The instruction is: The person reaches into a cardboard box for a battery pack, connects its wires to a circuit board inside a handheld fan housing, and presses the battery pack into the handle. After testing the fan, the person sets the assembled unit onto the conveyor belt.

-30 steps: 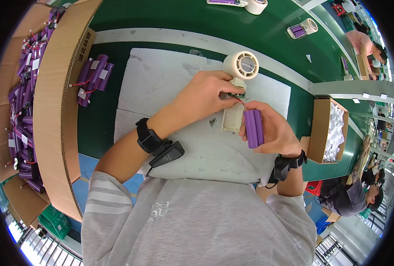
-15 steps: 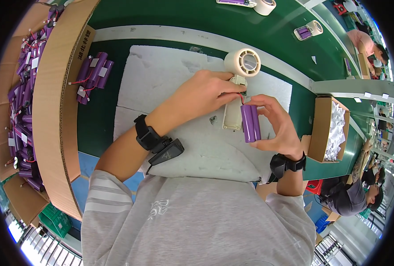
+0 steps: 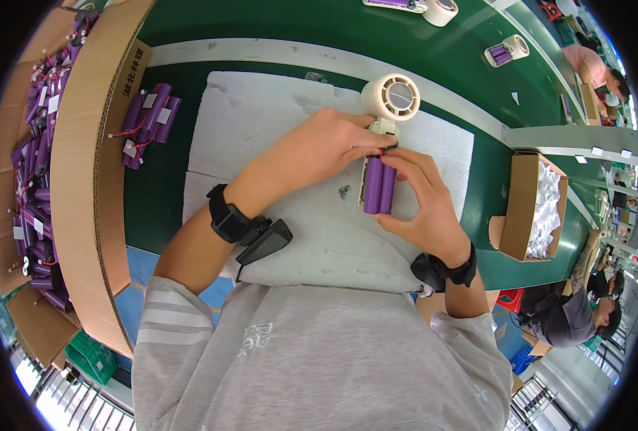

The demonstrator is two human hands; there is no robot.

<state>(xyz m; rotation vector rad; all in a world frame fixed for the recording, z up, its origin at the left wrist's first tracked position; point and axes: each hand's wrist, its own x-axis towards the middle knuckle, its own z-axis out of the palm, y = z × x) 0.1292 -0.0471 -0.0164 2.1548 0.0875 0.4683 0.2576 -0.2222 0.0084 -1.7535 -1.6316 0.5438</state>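
Observation:
A cream handheld fan (image 3: 383, 128) with a round vented head lies on the pale mat, its handle open and pointing toward me. My left hand (image 3: 337, 140) is closed at the fan's neck; its thumb and index fingertip press by the red wires, and the other fingers are partly hidden. Between thumb and fingers, my right hand (image 3: 428, 205) grips a purple two-cell battery pack (image 3: 380, 185). The pack lies over the handle, covering most of it; a sliver of the cream edge shows on its left. Whether it is fully seated I cannot tell.
Left of the mat (image 3: 225, 115), several purple battery packs (image 3: 150, 118) lie beside a big cardboard box (image 3: 82, 187) full of more. At right stands a carton (image 3: 524, 208) of white pieces. Beyond the metal rail (image 3: 261, 54) are more fans (image 3: 506, 52). People work at far right.
My right hand has moved left with the battery pack, from beside the handle to over it. My left hand stays at the fan's neck, its fingers shifted slightly.

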